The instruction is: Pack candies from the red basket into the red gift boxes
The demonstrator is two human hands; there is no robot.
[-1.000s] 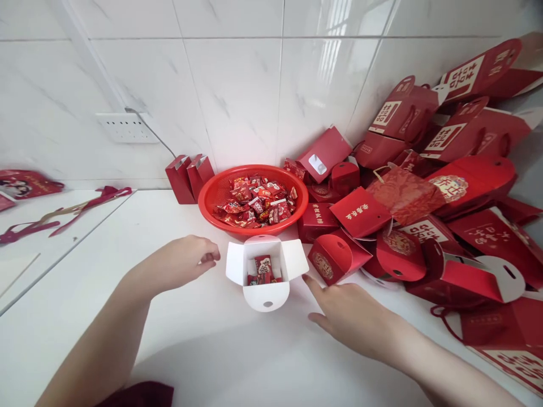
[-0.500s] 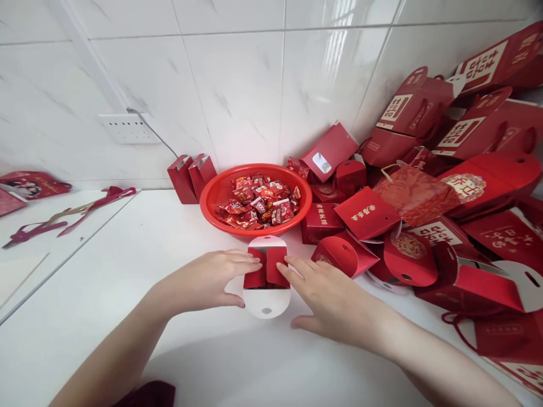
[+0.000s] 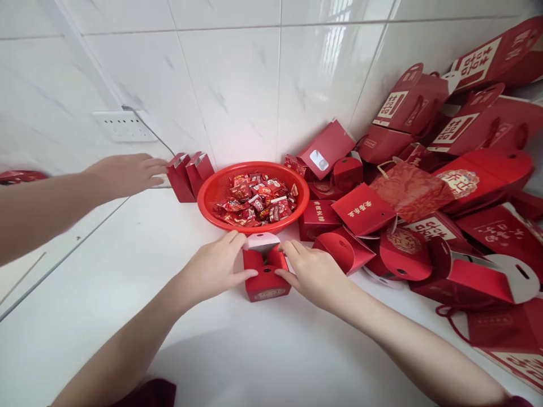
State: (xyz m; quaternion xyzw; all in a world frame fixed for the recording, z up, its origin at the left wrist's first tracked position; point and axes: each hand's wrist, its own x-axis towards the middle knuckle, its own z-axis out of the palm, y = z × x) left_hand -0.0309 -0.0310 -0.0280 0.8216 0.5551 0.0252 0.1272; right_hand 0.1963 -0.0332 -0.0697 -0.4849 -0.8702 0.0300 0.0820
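Observation:
A small red box (image 3: 266, 287) stands on the white table between my two hands, just in front of a red plastic basket (image 3: 207, 217). My left hand (image 3: 216, 268) grips the box's left side, its thumb on the front flap. On the right side my right hand (image 3: 311, 271) holds the box the same way, thumb on the same flap. The front flap is raised, while the white inner face of the back flap shows behind. Wrapped candies (image 3: 257, 200) fill much of the basket.
Another person's hand (image 3: 125, 172) reaches in from the left, beside two narrow red boxes (image 3: 180, 178) at the wall. Many red gift boxes (image 3: 365, 209) are piled on the right. A socket strip (image 3: 125, 126) is on the tiled wall.
The front flap has swung up from lying flat toward me, and my thumbs have come onto it. Another person's arm has entered from the left. The ribbons at the left are now out of sight.

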